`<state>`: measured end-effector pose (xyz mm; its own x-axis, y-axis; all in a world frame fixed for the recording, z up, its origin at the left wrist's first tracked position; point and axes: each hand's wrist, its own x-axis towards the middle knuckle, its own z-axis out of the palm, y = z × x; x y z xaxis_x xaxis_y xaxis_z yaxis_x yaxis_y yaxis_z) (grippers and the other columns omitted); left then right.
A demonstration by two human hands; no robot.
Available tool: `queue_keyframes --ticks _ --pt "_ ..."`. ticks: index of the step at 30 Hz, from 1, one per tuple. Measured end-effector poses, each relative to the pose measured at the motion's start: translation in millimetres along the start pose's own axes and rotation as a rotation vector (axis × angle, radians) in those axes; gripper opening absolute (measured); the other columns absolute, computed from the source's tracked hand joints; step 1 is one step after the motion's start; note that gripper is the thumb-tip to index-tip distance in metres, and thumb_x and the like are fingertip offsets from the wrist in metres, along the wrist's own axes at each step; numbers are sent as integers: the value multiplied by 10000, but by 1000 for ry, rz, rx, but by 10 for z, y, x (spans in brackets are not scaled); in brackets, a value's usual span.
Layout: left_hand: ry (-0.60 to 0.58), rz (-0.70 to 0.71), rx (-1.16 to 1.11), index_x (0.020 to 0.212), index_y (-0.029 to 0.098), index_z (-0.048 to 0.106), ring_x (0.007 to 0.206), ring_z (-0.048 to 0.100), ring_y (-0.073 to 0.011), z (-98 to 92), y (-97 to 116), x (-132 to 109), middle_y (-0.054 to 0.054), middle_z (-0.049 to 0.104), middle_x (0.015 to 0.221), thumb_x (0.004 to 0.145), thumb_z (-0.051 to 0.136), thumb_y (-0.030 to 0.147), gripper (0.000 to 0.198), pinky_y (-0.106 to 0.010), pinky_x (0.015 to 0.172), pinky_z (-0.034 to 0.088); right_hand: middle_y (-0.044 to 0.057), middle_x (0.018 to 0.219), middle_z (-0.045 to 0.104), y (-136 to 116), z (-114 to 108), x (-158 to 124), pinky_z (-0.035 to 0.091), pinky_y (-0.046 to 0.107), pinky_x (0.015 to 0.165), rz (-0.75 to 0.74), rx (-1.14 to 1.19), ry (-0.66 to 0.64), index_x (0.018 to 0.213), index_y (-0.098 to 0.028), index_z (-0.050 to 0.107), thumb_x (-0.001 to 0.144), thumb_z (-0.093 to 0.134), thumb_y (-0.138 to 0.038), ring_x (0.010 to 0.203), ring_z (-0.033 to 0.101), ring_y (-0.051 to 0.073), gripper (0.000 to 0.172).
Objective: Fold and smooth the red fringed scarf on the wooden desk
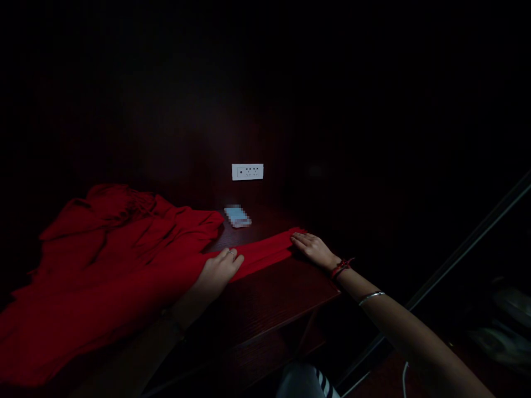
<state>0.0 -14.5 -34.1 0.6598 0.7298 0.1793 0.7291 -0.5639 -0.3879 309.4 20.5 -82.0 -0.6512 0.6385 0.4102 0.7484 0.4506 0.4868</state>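
Red cloth (133, 287) lies on the desk (282, 298), heaped left of the socket (248, 172), one strip (265, 253) running rightward below it. Left hand (219, 271), nearer the heap, and right hand (314, 249), at the strip's end, seem in poor light to grip it.

A large bright red cloth of soft, matte fabric (136, 265) lies spread across a dark reddish-brown wooden surface (277, 293), heaped in loose, crumpled folds at left, with thin strands bunched near its top. At right, it narrows into a flat, lightly creased strip, slanting away toward a ragged-looking far end.
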Motion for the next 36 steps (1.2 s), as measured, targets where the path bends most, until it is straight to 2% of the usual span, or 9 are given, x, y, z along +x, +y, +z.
queue_keyframes --ticks 4,9,14,20,25,27,29,33,36 --pt "-95 67 -14 1031 182 519 955 511 -206 103 40 17 -86 557 1025 803 346 43 318 -244 599 460 160 1097 560 -21 12 5 430 343 806 -50 41 -93 1062 -90 543 844 357 -106 957 545 219 288" --pt "-94 85 -37 1082 208 499 930 528 -214 138 -21 8 -84 557 1029 791 362 59 354 -252 595 456 143 1060 580 -23 -34 -32 430 325 777 -17 79 -174 1056 -112 547 849 363 -126 893 567 203 277" --pt "-123 156 -119 1222 232 402 999 509 -213 166 -152 -89 -95 530 1112 780 350 50 480 -290 724 445 132 1058 585 -23 -23 -34 430 314 763 1 102 -190 1066 -127 543 833 382 -107 888 570 197 284" --pt "-194 242 -431 1240 240 388 998 497 -172 140 -385 -185 -61 501 1122 724 459 145 530 -270 847 393 115 1035 597 -17 -61 -51 419 303 780 33 153 -193 1058 -135 552 822 399 -106 906 561 189 283" --pt "106 98 -531 1128 180 495 992 487 -142 124 -285 -41 -60 512 1089 840 331 242 337 -258 880 372 93 954 619 -177 -300 175 346 340 883 209 254 -96 985 -149 587 819 370 -99 910 548 174 278" --pt "183 21 -438 1178 146 446 1102 424 -176 232 -159 32 -99 450 1215 859 302 261 369 -304 930 338 94 1046 589 -362 -373 378 304 340 932 282 343 -30 1074 -143 540 838 338 -124 999 506 170 312" --pt "152 31 -342 1216 121 404 1178 355 -207 380 -47 76 -121 393 1288 862 295 271 400 -348 964 304 89 1170 522 -592 -391 599 267 363 965 264 475 -41 1173 -156 465 871 305 -220 1133 404 177 348" --pt "51 73 -235 1253 74 353 1221 292 -225 587 32 63 -141 357 1313 864 263 311 465 -378 994 259 92 1357 292 -932 -283 874 168 452 998 218 612 -241 1311 -177 286 880 204 -421 1252 212 213 502" --pt "30 91 -227 1278 65 309 1238 254 -222 596 6 32 -139 306 1339 865 245 337 499 -375 1002 243 67 1395 187 -902 -156 838 103 477 1006 269 630 -391 1344 -203 191 868 126 -480 1273 133 210 554"
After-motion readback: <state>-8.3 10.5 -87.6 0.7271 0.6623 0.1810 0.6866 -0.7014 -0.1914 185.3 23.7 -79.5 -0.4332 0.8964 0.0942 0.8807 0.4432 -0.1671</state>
